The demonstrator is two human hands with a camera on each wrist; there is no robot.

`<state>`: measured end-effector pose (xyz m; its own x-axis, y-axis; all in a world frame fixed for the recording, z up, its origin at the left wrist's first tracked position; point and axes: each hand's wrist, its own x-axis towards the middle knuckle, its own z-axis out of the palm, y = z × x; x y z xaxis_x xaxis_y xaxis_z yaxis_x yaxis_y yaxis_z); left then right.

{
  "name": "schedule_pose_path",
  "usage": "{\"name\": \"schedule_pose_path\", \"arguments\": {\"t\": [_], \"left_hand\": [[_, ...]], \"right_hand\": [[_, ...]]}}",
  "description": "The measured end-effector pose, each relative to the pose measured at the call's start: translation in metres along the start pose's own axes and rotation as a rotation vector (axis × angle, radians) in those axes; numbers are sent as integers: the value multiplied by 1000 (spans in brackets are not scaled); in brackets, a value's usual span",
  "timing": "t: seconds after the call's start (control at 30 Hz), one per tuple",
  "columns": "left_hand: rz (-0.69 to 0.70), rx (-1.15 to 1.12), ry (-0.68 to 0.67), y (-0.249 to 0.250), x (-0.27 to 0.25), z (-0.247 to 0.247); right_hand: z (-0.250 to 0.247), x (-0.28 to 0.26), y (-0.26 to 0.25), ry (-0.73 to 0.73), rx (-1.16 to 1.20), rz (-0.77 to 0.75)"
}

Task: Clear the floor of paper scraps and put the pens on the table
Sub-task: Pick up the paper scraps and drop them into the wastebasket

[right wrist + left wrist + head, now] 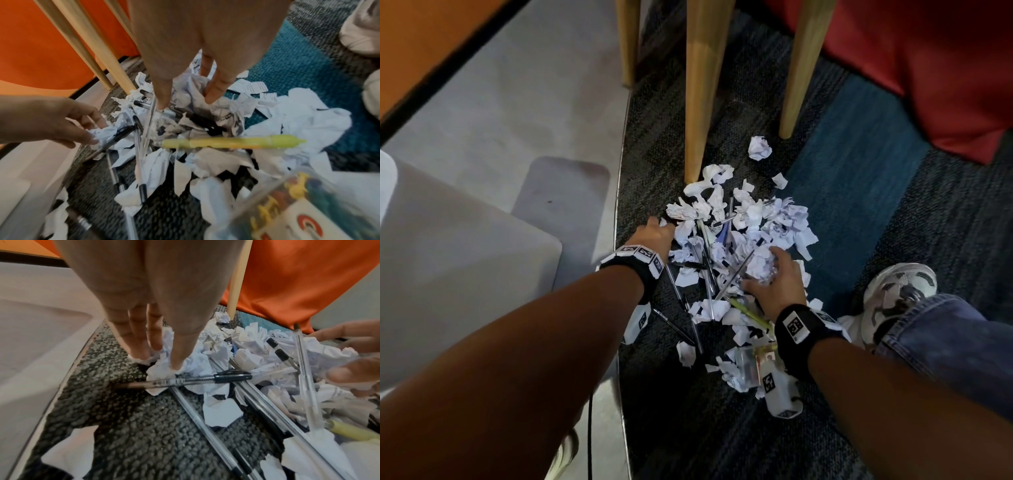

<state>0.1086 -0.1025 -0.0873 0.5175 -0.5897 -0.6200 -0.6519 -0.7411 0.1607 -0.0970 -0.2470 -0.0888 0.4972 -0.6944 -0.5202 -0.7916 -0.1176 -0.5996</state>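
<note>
A heap of white paper scraps (750,233) mixed with several clear pens (709,291) lies on the dark carpet. My left hand (659,224) is at the heap's left edge. In the left wrist view its fingers and thumb pinch a crumpled scrap (162,368), just behind a black-capped pen (185,380). My right hand (768,270) is curled round a crumpled paper ball (758,263) on the heap's near right; its thumb and fingers (218,91) dig into that ball (189,91). A yellow pen (226,142) lies just below that hand.
Three wooden chair legs (698,89) stand right behind the heap, under a red seat (928,68). A clear box of push pins (298,203) lies near my right wrist. My white shoe (897,291) is at the right. A grey floor mat (482,171) borders the carpet at the left.
</note>
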Motion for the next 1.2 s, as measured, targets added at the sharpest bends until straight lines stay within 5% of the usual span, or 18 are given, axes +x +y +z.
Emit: {"name": "schedule_pose_path", "arguments": {"t": [0.33,0.63,0.93,1.2], "left_hand": [[6,-41,-27,-7,-15,10],[-93,-164,43,-5,-63,-36],[-38,-148,300,0,-164,-117],[-138,-253,573,-58,-261,-161]], "right_hand": [[0,-21,7,127,41,-53],[-31,-35,-22,187,-163,-110],[-42,-86,-110,138,-104,-316],[-23,-142,-223,89,-111,-608]]}}
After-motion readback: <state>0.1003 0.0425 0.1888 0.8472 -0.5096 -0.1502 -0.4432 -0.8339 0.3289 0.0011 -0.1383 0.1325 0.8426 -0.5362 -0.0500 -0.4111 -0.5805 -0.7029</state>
